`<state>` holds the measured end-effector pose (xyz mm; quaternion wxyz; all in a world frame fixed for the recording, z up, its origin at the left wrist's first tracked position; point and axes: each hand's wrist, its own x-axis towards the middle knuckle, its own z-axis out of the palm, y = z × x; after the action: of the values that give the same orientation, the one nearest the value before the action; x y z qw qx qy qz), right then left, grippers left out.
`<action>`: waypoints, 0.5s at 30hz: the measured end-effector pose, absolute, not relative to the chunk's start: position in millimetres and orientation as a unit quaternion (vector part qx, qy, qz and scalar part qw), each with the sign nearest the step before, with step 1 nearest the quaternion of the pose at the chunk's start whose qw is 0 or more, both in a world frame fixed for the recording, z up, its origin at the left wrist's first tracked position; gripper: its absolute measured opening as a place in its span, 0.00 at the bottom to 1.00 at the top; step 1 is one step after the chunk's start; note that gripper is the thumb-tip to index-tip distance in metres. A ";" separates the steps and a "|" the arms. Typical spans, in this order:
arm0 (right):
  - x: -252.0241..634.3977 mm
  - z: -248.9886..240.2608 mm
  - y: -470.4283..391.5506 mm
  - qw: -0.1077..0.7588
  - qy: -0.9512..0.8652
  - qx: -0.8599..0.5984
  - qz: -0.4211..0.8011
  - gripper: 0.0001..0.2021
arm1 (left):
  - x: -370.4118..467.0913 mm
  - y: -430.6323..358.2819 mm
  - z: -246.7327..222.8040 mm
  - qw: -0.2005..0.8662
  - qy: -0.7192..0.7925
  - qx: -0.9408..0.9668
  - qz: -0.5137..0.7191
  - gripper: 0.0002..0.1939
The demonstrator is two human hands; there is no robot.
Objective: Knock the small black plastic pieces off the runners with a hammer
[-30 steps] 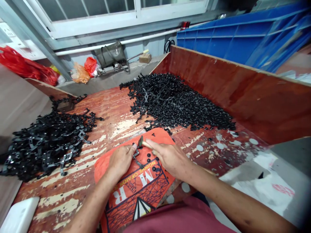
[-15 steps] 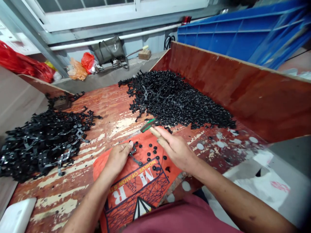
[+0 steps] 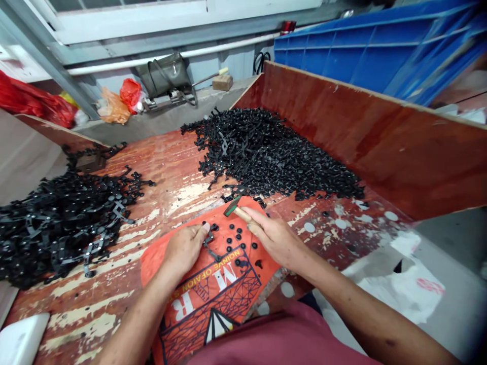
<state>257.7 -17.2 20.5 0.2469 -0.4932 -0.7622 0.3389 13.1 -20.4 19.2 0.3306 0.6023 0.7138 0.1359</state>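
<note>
At the centre of the frame, the left hand [image 3: 184,248] pinches a black jointed linkage [image 3: 209,245] on an orange printed sheet [image 3: 155,258]; the right fingers are closed round the handle of a hammer [image 3: 232,206], its head just beyond the linkage. This looks like a pause between hammer positioning and contact; any blow would call for the left thumb [image 3: 205,228] to stay out of its line. Loose black caps [image 3: 238,237] crowd the right hand [image 3: 279,241]. On the counter [image 3: 148,152], piles at left and upper centre bound sideways and forward movement; a red-brown panel [image 3: 380,137] edges the right.
</note>
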 end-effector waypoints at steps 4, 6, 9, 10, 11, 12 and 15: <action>257.6 17.2 -18.4 0.231 -0.774 -0.487 0.333 0.24 | 10.7 -20.1 18.7 0.340 0.695 0.620 0.127 0.25; 257.2 18.2 -19.2 0.233 -0.782 -0.478 0.326 0.23 | 9.5 -19.8 18.2 0.340 0.689 0.627 0.127 0.25; 256.5 26.0 -20.8 0.227 -0.793 -0.474 0.309 0.23 | 8.2 -18.9 17.6 0.342 0.683 0.633 0.124 0.24; 256.1 29.7 -21.7 0.225 -0.796 -0.475 0.301 0.24 | 7.9 -18.4 17.2 0.342 0.683 0.634 0.122 0.24; 255.4 33.4 -22.8 0.229 -0.799 -0.472 0.293 0.24 | 7.8 -17.9 16.9 0.342 0.683 0.634 0.121 0.24; 254.3 36.5 -24.2 0.240 -0.802 -0.466 0.286 0.24 | 7.7 -17.4 16.5 0.343 0.682 0.635 0.118 0.24; 249.3 38.5 -27.4 0.292 -0.808 -0.439 0.263 0.26 | 7.9 -15.9 16.0 0.347 0.677 0.641 0.103 0.25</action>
<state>249.3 -27.4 38.5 0.2916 -0.4387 -0.8083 0.2630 7.9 -15.9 16.0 0.3466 0.6405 0.6775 0.1034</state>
